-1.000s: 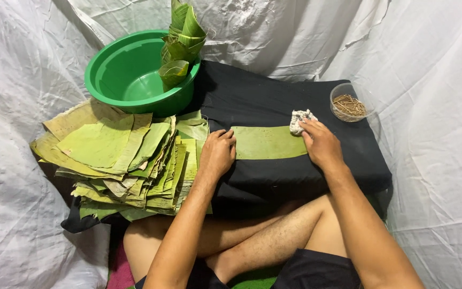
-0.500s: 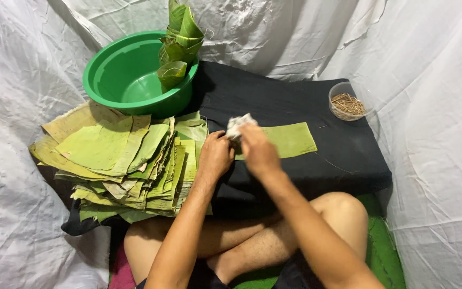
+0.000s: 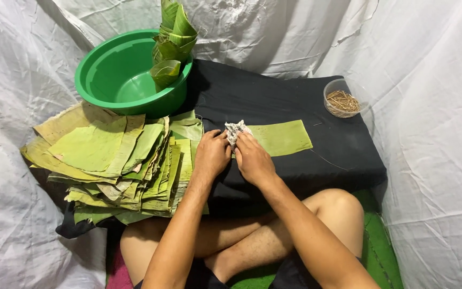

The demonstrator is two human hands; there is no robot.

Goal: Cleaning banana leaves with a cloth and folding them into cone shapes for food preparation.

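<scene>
Green leaf strip (image 3: 282, 137) lies flat on the black surface (image 3: 274, 96), and my right fingers (image 3: 244, 140) are curled around a crumpled whitish rag (image 3: 235, 130) at its near end. Left fingers (image 3: 216, 140) press down right beside it, touching the rag. Big leaf stack (image 3: 113, 160) sits just left of them, green basin (image 3: 116, 75) beyond.

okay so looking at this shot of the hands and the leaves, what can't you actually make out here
- Head view: the leaf strip has its left end hidden under both hands.
- The white cloth is mostly covered by the right hand and left hand; whose grip holds it is unclear.
- The thin sticks in the clear cup are too small to identify.
- Lower leaves of the leaf stack are covered by those above.
</scene>
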